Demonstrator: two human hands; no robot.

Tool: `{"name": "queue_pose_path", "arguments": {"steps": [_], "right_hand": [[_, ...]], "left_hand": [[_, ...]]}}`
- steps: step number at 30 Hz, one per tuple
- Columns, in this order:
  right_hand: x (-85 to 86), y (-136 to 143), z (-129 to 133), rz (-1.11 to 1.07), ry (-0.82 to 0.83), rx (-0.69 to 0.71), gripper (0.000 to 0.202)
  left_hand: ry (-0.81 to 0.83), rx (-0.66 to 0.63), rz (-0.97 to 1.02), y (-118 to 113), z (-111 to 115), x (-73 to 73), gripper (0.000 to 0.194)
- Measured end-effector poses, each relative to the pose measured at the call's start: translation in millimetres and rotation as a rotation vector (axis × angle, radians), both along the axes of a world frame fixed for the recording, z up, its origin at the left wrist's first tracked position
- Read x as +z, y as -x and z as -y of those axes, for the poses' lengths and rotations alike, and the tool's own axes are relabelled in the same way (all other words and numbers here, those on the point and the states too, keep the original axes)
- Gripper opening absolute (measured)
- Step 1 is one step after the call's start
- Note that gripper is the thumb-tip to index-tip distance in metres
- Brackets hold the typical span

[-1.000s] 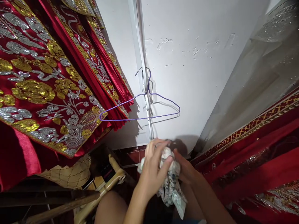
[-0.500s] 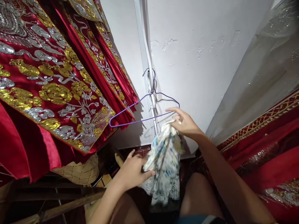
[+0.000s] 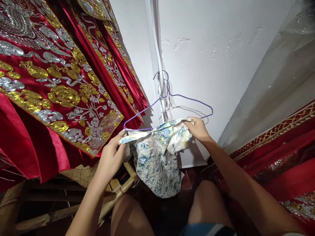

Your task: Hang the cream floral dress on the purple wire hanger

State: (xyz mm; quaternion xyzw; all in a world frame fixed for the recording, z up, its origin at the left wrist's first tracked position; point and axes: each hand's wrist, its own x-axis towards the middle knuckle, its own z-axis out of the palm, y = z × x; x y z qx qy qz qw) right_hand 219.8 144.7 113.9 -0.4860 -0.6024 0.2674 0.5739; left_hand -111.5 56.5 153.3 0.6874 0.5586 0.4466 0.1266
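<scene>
Pinching the floral garment [image 3: 159,170] near two ends of its upper edge, I hold it apart so that edge spreads wide and the gathered body hangs below. My left hand [image 3: 110,157] is nearly closed on one end; my right hand [image 3: 198,129] is closed about as far on the other, thumb against fingers. The purple hanger [image 3: 168,88] hangs by its hook at the white strip [image 3: 156,42] on the wall [image 3: 197,78], which seems to bear its weight and leave both my hands to the fabric. The garment is in front of its bottom bar, hiding part of it; whether they touch, I can't tell. I count one garment, one hanger, two hands and two sequinned red hangings, one on my left [image 3: 64,95], one on my right [image 3: 290,160].
</scene>
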Motion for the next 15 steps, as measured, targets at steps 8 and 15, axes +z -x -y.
{"name": "queue_pose_path", "arguments": {"steps": [8, 15], "right_hand": [[15.3, -0.7, 32.6, -0.058, 0.012, 0.07, 0.026], [12.9, 0.5, 53.1, -0.019, -0.017, 0.045, 0.017]], "left_hand": [[-0.13, 0.019, -0.045, -32.9, -38.8, 35.2, 0.025], [-0.194, -0.232, -0.208, -39.1, -88.3, 48.6, 0.044]]}}
